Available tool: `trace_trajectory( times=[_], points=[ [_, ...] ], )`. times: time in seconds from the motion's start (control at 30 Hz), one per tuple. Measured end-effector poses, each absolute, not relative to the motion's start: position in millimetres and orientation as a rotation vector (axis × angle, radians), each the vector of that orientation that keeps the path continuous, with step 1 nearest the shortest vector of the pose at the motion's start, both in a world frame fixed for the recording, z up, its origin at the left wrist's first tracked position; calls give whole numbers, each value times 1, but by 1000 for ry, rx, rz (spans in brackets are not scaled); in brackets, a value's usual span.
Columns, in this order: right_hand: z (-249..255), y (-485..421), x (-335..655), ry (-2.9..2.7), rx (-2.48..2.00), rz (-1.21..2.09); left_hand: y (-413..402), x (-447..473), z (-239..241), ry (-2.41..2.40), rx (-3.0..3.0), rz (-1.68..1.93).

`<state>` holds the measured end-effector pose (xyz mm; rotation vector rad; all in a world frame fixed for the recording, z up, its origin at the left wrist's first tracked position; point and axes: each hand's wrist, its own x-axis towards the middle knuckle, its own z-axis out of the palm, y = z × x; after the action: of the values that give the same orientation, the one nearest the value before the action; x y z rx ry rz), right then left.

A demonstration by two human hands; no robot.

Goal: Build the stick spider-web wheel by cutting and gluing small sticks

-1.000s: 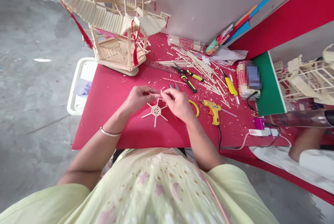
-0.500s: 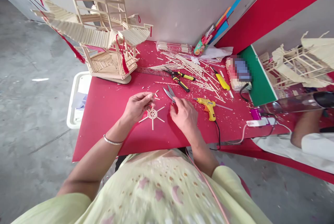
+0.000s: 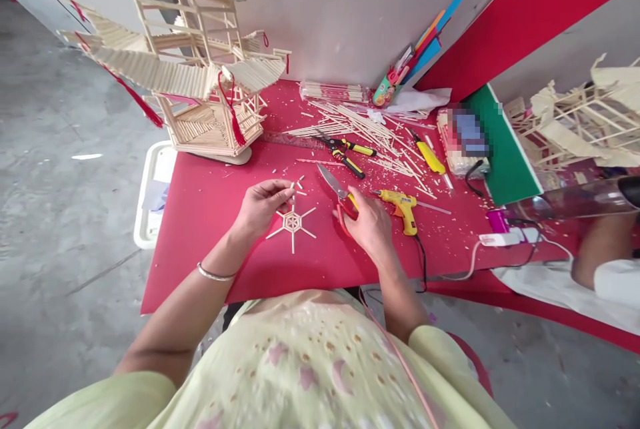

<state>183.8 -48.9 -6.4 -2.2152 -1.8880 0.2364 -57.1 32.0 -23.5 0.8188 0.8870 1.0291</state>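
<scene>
My left hand (image 3: 261,207) pinches a short piece of thin wooden stick (image 3: 293,186) between thumb and fingertips. Just beside that hand, a small six-spoked wooden stick frame (image 3: 293,223) with nested hexagons at its centre lies flat on the red table (image 3: 200,215). My right hand (image 3: 371,221) is closed on the red and yellow handles of a pair of scissors (image 3: 330,180), whose blades point up and left, away from the left hand. A few short cut pieces (image 3: 301,182) lie beyond the left fingertips.
A stick-built pavilion (image 3: 200,82) with red tassels stands at the back left. Loose sticks (image 3: 360,125), pliers (image 3: 350,152), a yellow cutter (image 3: 429,154) and a glue gun (image 3: 399,205) with a cord lie to the right. A co-worker's arm (image 3: 603,242) shows at far right.
My right hand has drawn back to the right, and the scissor blades now look closed together. The left hand keeps the stick piece, turned more upright.
</scene>
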Motion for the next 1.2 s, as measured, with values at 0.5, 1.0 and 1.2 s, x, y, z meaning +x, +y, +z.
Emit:
trace_trajectory(
  times=[0.5, 1.0, 1.2],
  points=[
    [26, -52, 136, -2038, -1876, 409, 31, -61, -19, 935, 1093, 1085],
    [14, -55, 134, -2021, -1881, 491, 33, -65, -22, 965, 1135, 1127],
    [11, -55, 128, -1970, -1815, 339, 31, -62, -18, 853, 860, 1085]
  ],
)
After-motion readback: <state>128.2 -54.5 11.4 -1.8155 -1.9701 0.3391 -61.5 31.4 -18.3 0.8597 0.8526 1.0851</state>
